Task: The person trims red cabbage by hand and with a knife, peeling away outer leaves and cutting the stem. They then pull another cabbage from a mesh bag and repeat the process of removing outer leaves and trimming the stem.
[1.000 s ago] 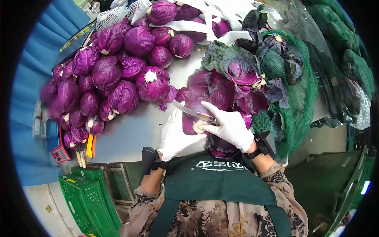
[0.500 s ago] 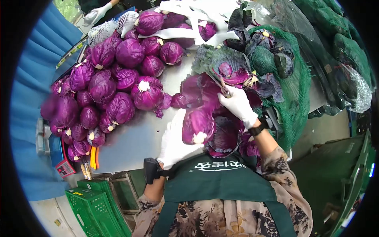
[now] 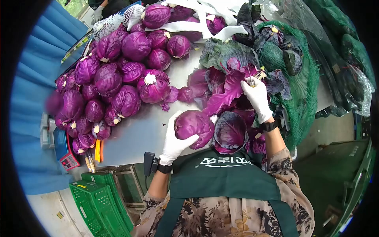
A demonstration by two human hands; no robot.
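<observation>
A round purple cabbage point(image 3: 193, 127) is held in my white-gloved left hand point(image 3: 175, 138), fingers along its left side and thumb across its lower front. My gloved right hand point(image 3: 256, 96) is closed near a long purple leaf point(image 3: 228, 93); a small part of a tool handle shows at its fingertips, and the blade cannot be made out. Loose purple leaves and a dark outer leaf point(image 3: 230, 132) lie between and beside the hands. A large green-grey leaf point(image 3: 229, 53) spreads beyond them.
Many purple cabbages point(image 3: 108, 79) are heaped on the metal table point(image 3: 138, 146) at left. Green netting point(image 3: 306, 91) with dark cabbages lies at right. White foam strips point(image 3: 177, 27) are at the back. Green crates point(image 3: 96, 201) stand below left. Another person's gloved hand point(image 3: 97, 15) shows top left.
The cabbage has turned in my left hand, so its pale stem end no longer shows. My right hand has moved right, and a long purple leaf now lies beside it, away from the cabbage.
</observation>
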